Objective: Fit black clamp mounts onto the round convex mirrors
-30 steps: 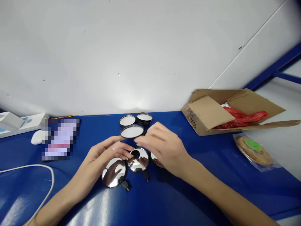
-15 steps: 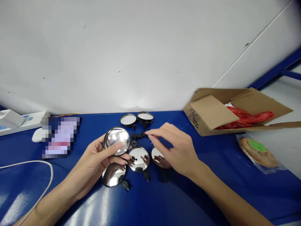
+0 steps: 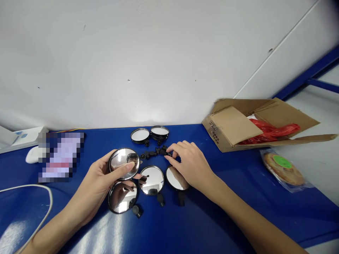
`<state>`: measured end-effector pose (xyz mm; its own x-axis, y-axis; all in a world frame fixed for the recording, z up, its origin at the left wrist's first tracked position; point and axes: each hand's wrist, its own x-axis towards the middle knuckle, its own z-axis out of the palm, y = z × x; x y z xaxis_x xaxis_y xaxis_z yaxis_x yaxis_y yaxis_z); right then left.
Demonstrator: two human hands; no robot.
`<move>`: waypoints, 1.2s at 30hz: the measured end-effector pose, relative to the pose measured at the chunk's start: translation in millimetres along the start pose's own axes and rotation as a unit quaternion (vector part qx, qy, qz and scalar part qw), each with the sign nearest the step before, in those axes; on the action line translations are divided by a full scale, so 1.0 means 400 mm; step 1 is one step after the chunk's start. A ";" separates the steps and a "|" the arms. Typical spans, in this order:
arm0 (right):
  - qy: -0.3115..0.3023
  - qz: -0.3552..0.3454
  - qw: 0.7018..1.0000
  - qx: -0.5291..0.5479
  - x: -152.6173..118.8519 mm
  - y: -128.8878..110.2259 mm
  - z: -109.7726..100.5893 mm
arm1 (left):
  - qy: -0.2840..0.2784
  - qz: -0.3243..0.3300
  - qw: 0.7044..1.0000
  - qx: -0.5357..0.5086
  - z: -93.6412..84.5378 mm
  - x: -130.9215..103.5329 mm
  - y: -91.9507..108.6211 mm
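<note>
My left hand [image 3: 102, 180] grips a round black-rimmed mirror [image 3: 120, 160], thumb across its glass and fingers beneath. My right hand [image 3: 189, 164] is closed at the fingertips on a small black part [image 3: 167, 152] at the end of a row of small black pieces [image 3: 151, 154]. Three more round mirrors lie face up nearer me: one on the left [image 3: 122, 201], one in the middle [image 3: 151, 180], and one on the right [image 3: 176, 178] partly under my right hand. Black stubs stick out from their lower edges. Farther back are a single mirror [image 3: 140, 135] and a small stack [image 3: 159, 131].
An open cardboard box [image 3: 227, 128] with red plastic stands at the back right, a wrapped round item [image 3: 284, 168] before it. On the left are a pixelated flat device [image 3: 60, 155], a white mouse-like object [image 3: 34, 155], a white box [image 3: 29, 135] and a white cable [image 3: 50, 201].
The view has shifted slightly, moving the scene left. My right fingertips have come down onto the small black parts. The mirror in my left hand is tilted differently, now reflecting a person.
</note>
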<state>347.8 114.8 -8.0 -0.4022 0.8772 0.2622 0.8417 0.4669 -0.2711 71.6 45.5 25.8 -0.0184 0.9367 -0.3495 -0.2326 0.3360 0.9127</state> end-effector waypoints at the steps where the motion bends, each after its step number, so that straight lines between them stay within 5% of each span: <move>1: -0.001 0.002 1.000 -0.006 -0.001 0.001 0.001 | -0.007 0.002 1.000 0.011 0.001 -0.001 0.000; 15: 0.001 0.022 0.998 -0.051 -0.001 0.035 0.011 | -0.084 0.017 0.995 0.054 -0.020 0.009 -0.022; 26: 0.027 0.042 0.998 -0.026 -0.007 0.058 0.022 | -0.027 0.035 0.997 0.065 -0.001 -0.007 -0.001; 32: 0.072 0.031 0.995 0.058 -0.003 0.012 -0.003 | -0.014 0.083 0.991 0.100 0.001 -0.012 -0.002; 36: 0.026 -0.002 0.956 0.293 -0.013 -0.062 -0.033 | 0.001 0.131 0.976 0.176 -0.003 -0.019 -0.011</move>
<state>333.8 97.0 9.7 -0.3735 0.8756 0.3062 0.4870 0.4660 -0.7387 71.7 36.6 24.1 -0.0335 0.9949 -0.0954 0.1275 0.0989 0.9869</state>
